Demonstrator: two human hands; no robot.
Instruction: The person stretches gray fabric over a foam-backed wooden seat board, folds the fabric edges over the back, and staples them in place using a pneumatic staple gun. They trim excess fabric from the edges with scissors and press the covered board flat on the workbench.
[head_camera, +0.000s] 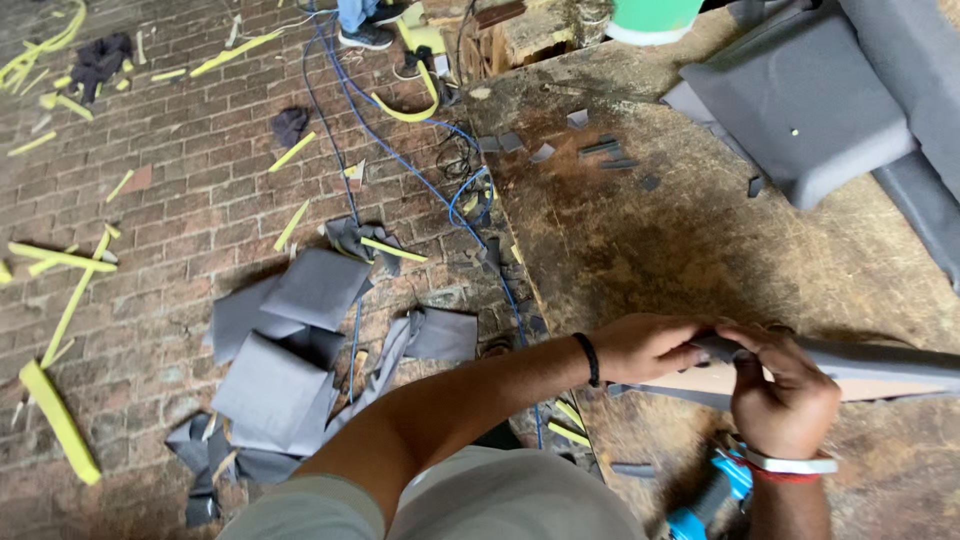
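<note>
While wrists bend, left hand (648, 347), right hand (783, 392), pinching grey fabric (870, 357)

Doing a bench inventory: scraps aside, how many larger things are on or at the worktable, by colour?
Grey: 2 (fabric-covered panel gripped by left hand and right hand; upholstered seat piece)
Blue: 1 (power tool)
Green: 1 (bucket)
Total: 4

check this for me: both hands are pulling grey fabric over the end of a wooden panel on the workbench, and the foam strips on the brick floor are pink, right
Not quite: the foam strips on the brick floor are yellow, not pink, as the head view shows. The rest stands: the left hand and right hand both grip grey fabric at the end of the wooden panel on the workbench.
</note>
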